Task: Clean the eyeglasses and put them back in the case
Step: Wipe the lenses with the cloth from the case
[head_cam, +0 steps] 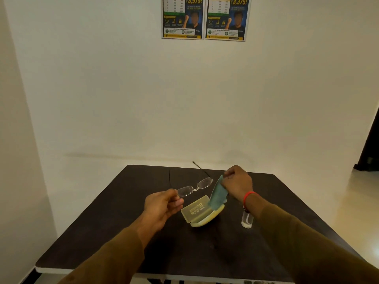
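Note:
Rimless eyeglasses with thin dark temples unfolded are held above the table by my left hand, which pinches the left lens end. My right hand holds a blue-green cleaning cloth that hangs down just right of the glasses, apart from the lenses. Below them a pale yellow glasses case lies open on the dark table, its lid tilted up.
A small clear bottle stands on the table right of the case, partly behind my right wrist. The table is set close to a white wall with two posters. A dark doorway is at the far right.

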